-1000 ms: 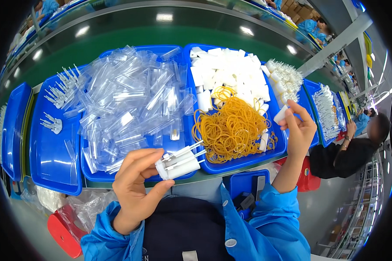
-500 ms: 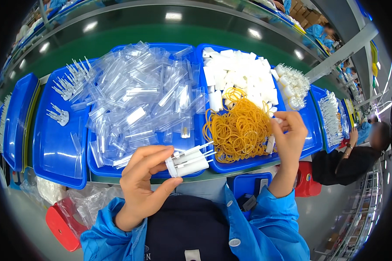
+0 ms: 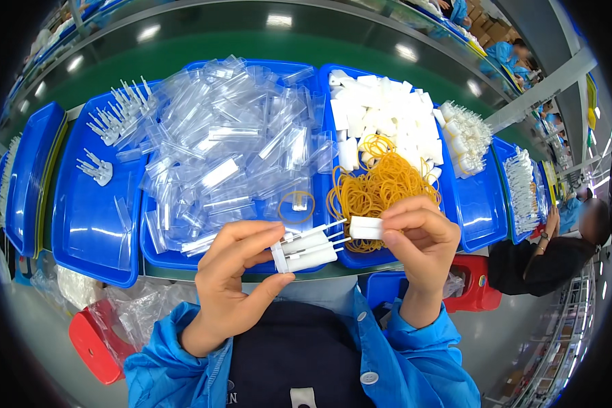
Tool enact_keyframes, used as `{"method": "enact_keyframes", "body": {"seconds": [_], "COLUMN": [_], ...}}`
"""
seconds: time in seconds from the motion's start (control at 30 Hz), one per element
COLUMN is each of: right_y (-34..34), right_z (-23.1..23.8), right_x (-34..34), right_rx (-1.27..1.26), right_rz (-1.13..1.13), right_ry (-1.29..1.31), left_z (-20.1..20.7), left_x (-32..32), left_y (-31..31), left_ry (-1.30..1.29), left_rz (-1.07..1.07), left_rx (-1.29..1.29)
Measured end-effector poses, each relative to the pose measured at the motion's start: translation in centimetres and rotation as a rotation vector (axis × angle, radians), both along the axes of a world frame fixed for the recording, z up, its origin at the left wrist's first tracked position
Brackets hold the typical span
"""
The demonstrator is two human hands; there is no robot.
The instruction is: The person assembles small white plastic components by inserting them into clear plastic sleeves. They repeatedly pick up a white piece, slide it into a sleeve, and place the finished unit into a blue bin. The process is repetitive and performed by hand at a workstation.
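Had two blue trays [image 3: 177,260] in front of me, one heaped with clear plastic sleeves [image 3: 217,136], one with rubber bands [image 3: 384,180]. My left hand [image 3: 234,285] was pinching a white pronged piece [image 3: 309,258] by its base, over the trays' near edges; it looked light and stiff, so the base seemed the safest hold. My right hand [image 3: 425,248] was gripping a white block [image 3: 366,227], maybe two stacked, probably soft, so gentle fingertips on its sides. Thin prongs [image 3: 330,226] looked easiest to bend.

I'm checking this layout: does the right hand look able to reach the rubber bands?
Probably yes: the rubber bands lie exposed just beyond the right hand, though it holds a white block.
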State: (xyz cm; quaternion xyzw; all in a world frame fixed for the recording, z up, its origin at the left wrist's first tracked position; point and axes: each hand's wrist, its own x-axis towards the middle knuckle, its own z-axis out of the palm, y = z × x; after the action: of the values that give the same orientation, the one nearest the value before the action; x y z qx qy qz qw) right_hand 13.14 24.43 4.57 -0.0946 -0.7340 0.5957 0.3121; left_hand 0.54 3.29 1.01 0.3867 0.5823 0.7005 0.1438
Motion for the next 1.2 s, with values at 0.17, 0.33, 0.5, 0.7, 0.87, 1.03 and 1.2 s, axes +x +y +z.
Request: {"method": "enact_keyframes", "body": {"seconds": [0.17,0.33,0.5,0.7,0.87,1.03,1.2], "right_y": [0.1,-0.1,-1.6,-3.8,-3.7,-3.3,7.4], "right_z": [-0.3,0.3,0.8,0.6,0.7,0.1,1.5], "right_x": [-0.1,-0.2,-0.6,-1.1,-1.4,-1.8,-1.6], "right_rx": [-0.049,-0.022,0.223,0.504,0.406,0.428,0.605], "right_rz": [0.078,0.129,0.116,0.089,0.133,0.207,-0.445], "right_ry": [0.004,-0.012,-0.043,0.063,0.021,0.033,-0.133], "left_z": [-0.1,0.1,0.8,0.5,1.1,0.5,0.6], "left_x": [0.0,-0.1,-0.1,0.0,0.1,0.1,0.3], "left_y": [-0.1,0.0,0.0,-0.1,0.0,0.1,0.0], "left_ry": [0.005,0.062,0.119,0.092,0.062,0.081,-0.072], "left_rz": [0.004,0.019,0.005,-0.072,-0.04,-0.005,0.029], "left_rx": [-0.001,-0.036,-0.102,-0.104,-0.115,-0.123,-0.04]}}
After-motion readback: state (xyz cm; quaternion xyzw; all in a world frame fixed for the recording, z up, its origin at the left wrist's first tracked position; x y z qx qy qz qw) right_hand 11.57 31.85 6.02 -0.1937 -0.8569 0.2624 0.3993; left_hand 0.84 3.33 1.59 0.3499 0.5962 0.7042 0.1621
